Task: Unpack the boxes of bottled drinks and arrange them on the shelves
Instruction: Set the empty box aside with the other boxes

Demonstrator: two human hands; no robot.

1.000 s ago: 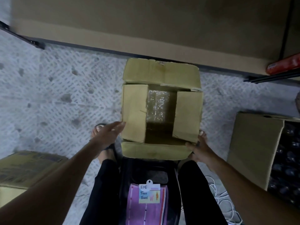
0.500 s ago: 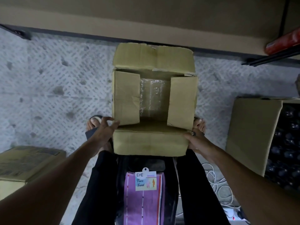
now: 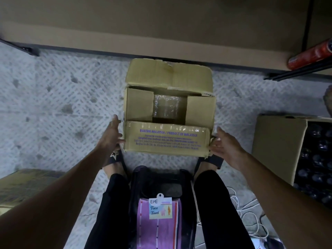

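A cardboard box stands on the floor between my feet, its near face with purple print turned up toward me. Its top flaps are partly open, and plastic-wrapped bottles show through the gap. My left hand lies flat against the box's left side with fingers straight. At the near right corner of the box my right hand touches it, fingers relaxed. No loose bottle is in either hand.
A second open box with several dark bottles stands at the right. Another carton lies at the lower left. The brown shelf board runs along the top, with a red roll at its right. White cables lie beside my stool.
The box has tipped and slid toward me, so its printed near face now shows. Both hands moved from the near flap corners to the box's sides.
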